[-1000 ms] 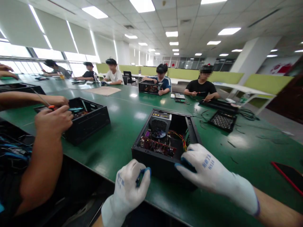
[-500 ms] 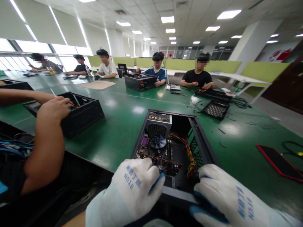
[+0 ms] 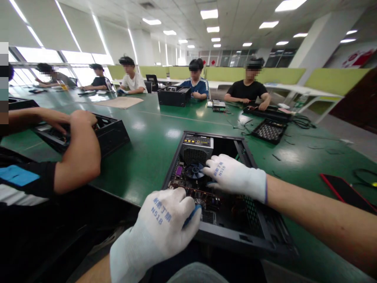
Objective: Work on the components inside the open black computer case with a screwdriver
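An open black computer case (image 3: 229, 232) lies in front of me, its near edge at the table's front. My left hand (image 3: 169, 224), in a white glove with blue fingertips, is closed at the case's near left corner; its fingers curl down and what they grip is hidden. My right hand (image 3: 228, 175), gloved too, reaches into the case just right of the cooling fan (image 3: 196, 170), fingers bent and partly apart, their tips near the fan and board. Behind the fan sits the power supply (image 3: 196, 147). A purple connector (image 3: 179, 170) shows at its left.
At the left, a person's arms (image 3: 84, 153) reach into another black case (image 3: 113, 137). Across the green table (image 3: 153, 137) several people sit with parts. A perforated black panel (image 3: 269, 131) and cables lie at the right, with a red-edged black panel (image 3: 344, 190) nearer.
My right hand has left the near right edge of the case and moved forward and left to the fan. My left hand stays at its corner. The neighbouring person's arms have shifted.
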